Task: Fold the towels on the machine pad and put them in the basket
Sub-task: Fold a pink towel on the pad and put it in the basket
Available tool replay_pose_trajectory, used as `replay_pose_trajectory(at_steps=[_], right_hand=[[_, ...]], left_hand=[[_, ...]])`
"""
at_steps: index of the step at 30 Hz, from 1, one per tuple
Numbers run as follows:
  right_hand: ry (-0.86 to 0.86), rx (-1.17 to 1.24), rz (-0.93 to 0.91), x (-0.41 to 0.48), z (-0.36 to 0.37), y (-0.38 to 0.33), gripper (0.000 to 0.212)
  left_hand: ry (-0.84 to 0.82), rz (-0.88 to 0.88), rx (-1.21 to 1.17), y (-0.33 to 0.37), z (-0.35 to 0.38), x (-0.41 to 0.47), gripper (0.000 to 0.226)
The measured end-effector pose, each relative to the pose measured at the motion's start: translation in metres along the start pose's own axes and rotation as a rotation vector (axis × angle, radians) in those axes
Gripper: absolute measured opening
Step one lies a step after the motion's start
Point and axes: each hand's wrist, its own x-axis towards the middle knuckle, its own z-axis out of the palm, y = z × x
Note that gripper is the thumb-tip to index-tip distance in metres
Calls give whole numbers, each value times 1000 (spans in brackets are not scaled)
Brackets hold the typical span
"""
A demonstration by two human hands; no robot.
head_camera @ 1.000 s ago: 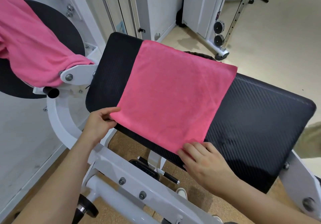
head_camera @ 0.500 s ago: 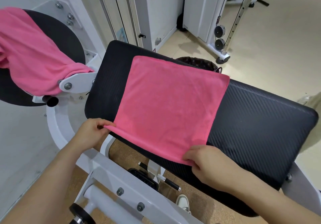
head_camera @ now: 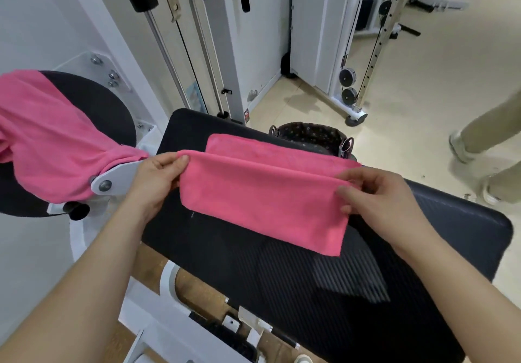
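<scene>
A pink towel [head_camera: 262, 202] lies on the black machine pad [head_camera: 324, 286], its near half lifted and carried over toward the far edge. My left hand [head_camera: 158, 176] pinches the towel's left near corner. At the right near corner, my right hand [head_camera: 375, 193] pinches the cloth between thumb and fingers. Just beyond the pad's far edge stands a dark patterned basket [head_camera: 310, 135], mostly hidden behind the pad. Another pink towel [head_camera: 53, 142] hangs crumpled over a round black pad [head_camera: 93, 103] at the left.
White machine frame and bolts [head_camera: 112, 185] sit left of the main pad. Cable columns and pulleys [head_camera: 348, 86] stand behind. A person's legs in khaki trousers [head_camera: 490, 137] stand at the right on the beige floor.
Both hands have lifted the towel's near edge and carried it away from me toward the far edge, folding the towel roughly in half. The view has tilted up, and the basket shows more.
</scene>
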Motion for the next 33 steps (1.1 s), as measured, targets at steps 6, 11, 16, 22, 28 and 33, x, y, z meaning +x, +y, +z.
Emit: replay_pose_trajectory(at_steps=[6, 11, 16, 22, 28, 33], right_hand=[[181, -334, -126, 29, -1, -5, 17], [258, -467, -157, 40, 2, -1, 14], [250, -636, -171, 45, 2, 1, 16], [157, -698, -90, 50, -9, -4, 29], [-6, -638, -51, 51, -19, -13, 21], [-11, -625, -51, 53, -18, -13, 3]], left_hand=[[141, 130, 94, 9, 42, 37, 15], [253, 154, 157, 5, 53, 46, 12], [319, 198, 295, 5, 58, 43, 22], [345, 275, 531, 9, 60, 47, 20], [240, 377, 847, 19, 58, 44, 27], [61, 248, 808, 25, 49, 37, 26]])
